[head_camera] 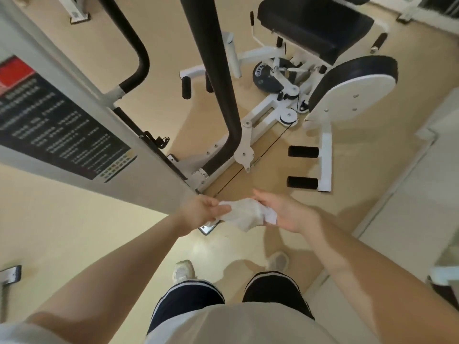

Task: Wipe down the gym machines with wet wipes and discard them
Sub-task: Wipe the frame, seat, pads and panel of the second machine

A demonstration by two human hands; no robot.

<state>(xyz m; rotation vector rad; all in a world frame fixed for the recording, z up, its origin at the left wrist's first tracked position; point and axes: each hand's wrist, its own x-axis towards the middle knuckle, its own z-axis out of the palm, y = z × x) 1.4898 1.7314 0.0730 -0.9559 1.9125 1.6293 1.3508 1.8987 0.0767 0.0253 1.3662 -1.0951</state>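
A crumpled white wet wipe (pixel 244 213) hangs between my two hands at waist height. My left hand (pixel 200 209) pinches its left end with curled fingers. My right hand (pixel 285 211) holds the right end, with the wipe lying across its palm and fingers. Just beyond my hands stands a white gym machine (pixel 260 112) with black padded bars (pixel 218 78) and a black seat (pixel 315 26). Its grey weight-stack cover (pixel 82 135), bearing a dark instruction label, rises at my left.
A black-edged white pad (pixel 352 88) and two black foot rollers (pixel 303 167) stand to the right. The floor is beige. A pale wall or panel (pixel 409 199) runs along the right. My shoes (pixel 183 270) stand on the floor below.
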